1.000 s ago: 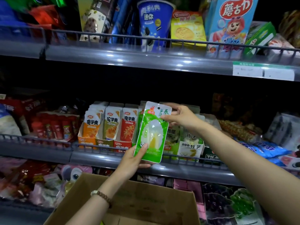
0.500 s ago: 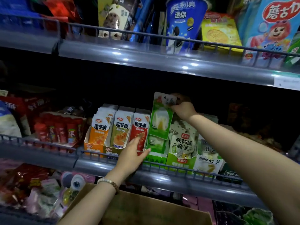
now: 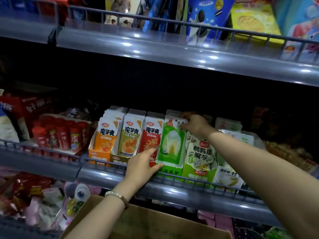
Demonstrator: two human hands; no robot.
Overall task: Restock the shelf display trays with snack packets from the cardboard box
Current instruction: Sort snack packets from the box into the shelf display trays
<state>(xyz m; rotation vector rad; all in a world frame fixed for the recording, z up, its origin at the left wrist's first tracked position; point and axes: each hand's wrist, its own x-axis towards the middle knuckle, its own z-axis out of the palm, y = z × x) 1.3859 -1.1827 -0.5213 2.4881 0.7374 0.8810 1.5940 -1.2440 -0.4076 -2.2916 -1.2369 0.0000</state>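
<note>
A green snack packet (image 3: pixel 170 144) stands upright in a green display tray (image 3: pixel 170 172) on the middle shelf. My right hand (image 3: pixel 194 124) pinches the packet's top right corner. My left hand (image 3: pixel 142 165) has straight fingers touching the packet's lower left edge and the tray front. The cardboard box (image 3: pixel 151 223) sits open below my arms at the bottom of the view; its contents are not visible.
Orange (image 3: pixel 105 137), olive (image 3: pixel 130 137) and red (image 3: pixel 151 135) packet trays stand left of the green one; a quail-egg packet tray (image 3: pixel 200 152) stands right. A wire rail (image 3: pixel 189 181) fronts the shelf. The upper shelf (image 3: pixel 172 47) overhangs close above.
The green packet went from held out in front of the shelf, up and back, then down into its tray. My left hand let go of its bottom and now touches its lower edge.
</note>
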